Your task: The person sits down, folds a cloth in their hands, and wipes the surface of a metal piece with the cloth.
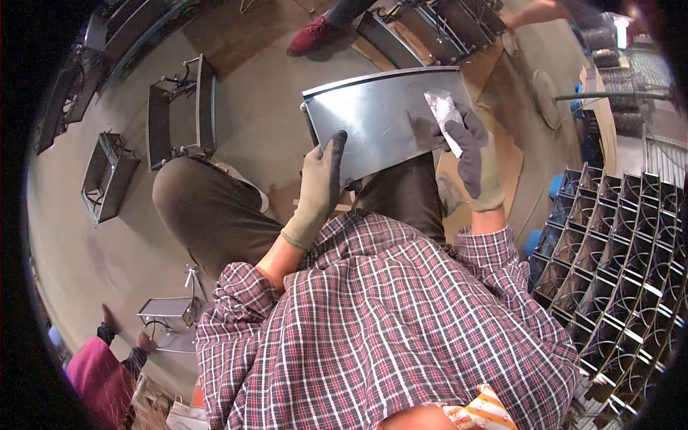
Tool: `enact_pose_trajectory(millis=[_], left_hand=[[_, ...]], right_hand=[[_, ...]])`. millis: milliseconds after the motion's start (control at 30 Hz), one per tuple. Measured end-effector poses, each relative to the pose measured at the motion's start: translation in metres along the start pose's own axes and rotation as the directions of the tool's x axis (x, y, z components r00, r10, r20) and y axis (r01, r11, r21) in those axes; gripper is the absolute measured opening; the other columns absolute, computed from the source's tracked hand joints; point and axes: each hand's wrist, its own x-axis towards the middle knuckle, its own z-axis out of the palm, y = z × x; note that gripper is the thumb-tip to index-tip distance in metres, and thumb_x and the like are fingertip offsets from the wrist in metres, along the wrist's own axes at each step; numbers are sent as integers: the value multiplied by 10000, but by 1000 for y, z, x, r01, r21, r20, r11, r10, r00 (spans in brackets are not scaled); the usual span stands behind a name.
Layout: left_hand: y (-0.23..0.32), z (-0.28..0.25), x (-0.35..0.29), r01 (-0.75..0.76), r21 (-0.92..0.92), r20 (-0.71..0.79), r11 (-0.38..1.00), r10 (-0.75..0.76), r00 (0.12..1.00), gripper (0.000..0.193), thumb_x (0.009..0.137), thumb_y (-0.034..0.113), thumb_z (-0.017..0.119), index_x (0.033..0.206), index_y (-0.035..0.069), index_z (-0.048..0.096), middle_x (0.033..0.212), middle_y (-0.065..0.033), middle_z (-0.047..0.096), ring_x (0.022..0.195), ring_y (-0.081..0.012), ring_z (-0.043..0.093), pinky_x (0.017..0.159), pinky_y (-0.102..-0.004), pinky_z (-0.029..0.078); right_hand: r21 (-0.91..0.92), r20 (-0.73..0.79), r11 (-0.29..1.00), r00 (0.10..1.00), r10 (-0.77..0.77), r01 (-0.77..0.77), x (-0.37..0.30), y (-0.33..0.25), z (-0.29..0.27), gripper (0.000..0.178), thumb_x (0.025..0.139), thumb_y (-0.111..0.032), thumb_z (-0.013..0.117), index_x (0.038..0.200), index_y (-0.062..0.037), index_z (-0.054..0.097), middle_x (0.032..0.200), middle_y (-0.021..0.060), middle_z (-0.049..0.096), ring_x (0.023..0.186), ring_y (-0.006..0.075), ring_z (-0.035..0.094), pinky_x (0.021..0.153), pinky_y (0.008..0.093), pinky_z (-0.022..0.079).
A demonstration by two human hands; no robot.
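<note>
A shiny flat metal panel with a narrow raised far edge lies tilted over my lap. My left hand, in a grey-and-cream work glove, grips its near left edge, thumb on top and fingers hidden underneath. My right hand, gloved alike, is at the panel's right side, closed on a crumpled white piece of cloth or paper. The white piece lies over the panel's surface, near a dark smudge or reflection; whether it presses on the metal I cannot tell.
Metal frames with wire parts stand on the floor at left, more at far right. Cardboard lies beneath the panel's right side. A rack of dark metal frames fills the right. Another person's red shoe and a magenta-sleeved person are nearby.
</note>
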Motion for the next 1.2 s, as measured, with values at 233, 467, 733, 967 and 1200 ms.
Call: enact_pose_trajectory(millis=[233,467,733,967,1200], left_hand=[[13,-7,3,298,-26,-58,954,-300,952,490,947,394,548,999,-90,607,810,-63,616,728,-102,530,677,-268,463],[4,1,5,237,-17,-90,971,-238,967,467,954,367,550,990,-95,608,800,-57,617,722,-103,529,682,-287,466],[-14,-2,-5,224,44,-131,974,-217,967,422,971,322,524,1024,-88,609,839,-80,630,777,-115,536,721,-294,467],[-22,9,-12,114,10,-172,993,-110,979,448,961,346,534,1029,-91,609,843,-80,639,767,-114,539,713,-304,466],[-23,18,-18,190,-36,-167,981,-193,967,474,960,373,537,1023,-91,611,822,-72,642,743,-119,549,699,-295,467]], right_hand=[[-804,313,314,809,-497,504,-4,13,50,370,710,-8,566,1051,-102,674,1018,136,599,942,327,575,806,412,479],[-913,170,188,758,-630,361,49,45,34,381,706,0,535,1034,-123,683,1032,108,623,939,327,582,832,434,474],[-828,123,432,868,-482,357,63,51,34,283,787,-40,516,1019,-71,676,1052,144,633,881,327,601,779,441,479],[-773,366,248,729,-578,585,35,65,28,374,744,-20,501,1057,-136,671,984,109,635,914,298,594,777,408,482],[-793,431,94,663,-612,602,9,72,42,311,792,-31,480,1019,-92,684,928,151,638,810,303,613,716,421,490]])
